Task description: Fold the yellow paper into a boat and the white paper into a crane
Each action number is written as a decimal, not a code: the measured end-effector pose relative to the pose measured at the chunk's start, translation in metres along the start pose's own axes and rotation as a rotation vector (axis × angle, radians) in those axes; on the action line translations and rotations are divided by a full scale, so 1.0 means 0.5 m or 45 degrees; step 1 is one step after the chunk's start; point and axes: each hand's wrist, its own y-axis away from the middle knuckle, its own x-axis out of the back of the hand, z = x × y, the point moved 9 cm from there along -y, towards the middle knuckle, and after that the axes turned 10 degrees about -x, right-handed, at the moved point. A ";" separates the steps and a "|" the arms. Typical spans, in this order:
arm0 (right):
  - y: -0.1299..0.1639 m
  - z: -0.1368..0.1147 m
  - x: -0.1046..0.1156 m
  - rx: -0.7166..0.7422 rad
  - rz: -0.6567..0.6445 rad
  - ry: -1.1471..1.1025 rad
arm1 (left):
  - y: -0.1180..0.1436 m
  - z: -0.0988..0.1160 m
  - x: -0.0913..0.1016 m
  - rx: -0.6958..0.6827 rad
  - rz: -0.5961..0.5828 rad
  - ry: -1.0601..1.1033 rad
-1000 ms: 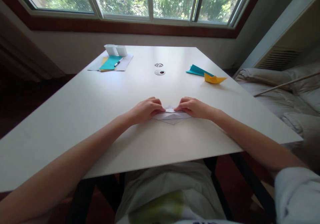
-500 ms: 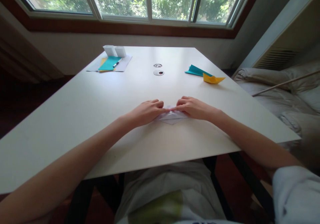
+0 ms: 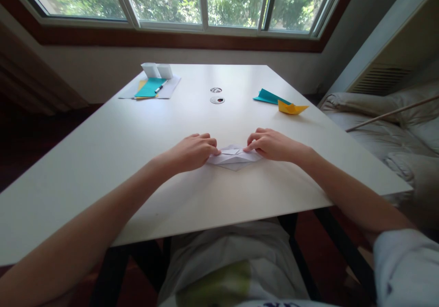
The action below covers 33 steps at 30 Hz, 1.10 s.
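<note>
A folded piece of white paper (image 3: 235, 158) lies near the front of the white table, with creased flaps and a point towards me. My left hand (image 3: 196, 152) grips its left end, thumb on top and fingers curled. At the right end, my right hand (image 3: 266, 144) pinches the paper between thumb and curled fingers. Between the hands a small flap at the paper's middle is exposed. The undersides of both hands are hidden.
Farther right on the table (image 3: 144, 197) are a teal folded paper (image 3: 269, 96) and a yellow paper boat (image 3: 291, 107). Back left hold teal sheets (image 3: 151, 88), a pen (image 3: 160, 88) and white box-like objects (image 3: 157, 71). Two round inserts (image 3: 217, 100) sit mid-table.
My hands have moved apart from the paper's middle towards its two ends, uncovering the small central flap. The paper stays in about the same place.
</note>
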 end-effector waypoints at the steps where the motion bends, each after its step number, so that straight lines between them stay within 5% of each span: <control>1: 0.001 0.003 -0.001 -0.013 -0.014 -0.018 | 0.002 0.000 0.002 0.004 0.001 -0.002; 12: 0.006 -0.002 0.006 -0.061 0.011 -0.218 | 0.019 0.006 0.018 0.093 0.099 0.072; 24: -0.004 -0.030 -0.009 -0.115 0.090 -0.027 | 0.008 0.018 0.012 0.073 0.270 0.091; 33: -0.002 -0.059 -0.013 0.057 0.150 -0.102 | -0.008 0.042 -0.005 0.023 0.314 0.179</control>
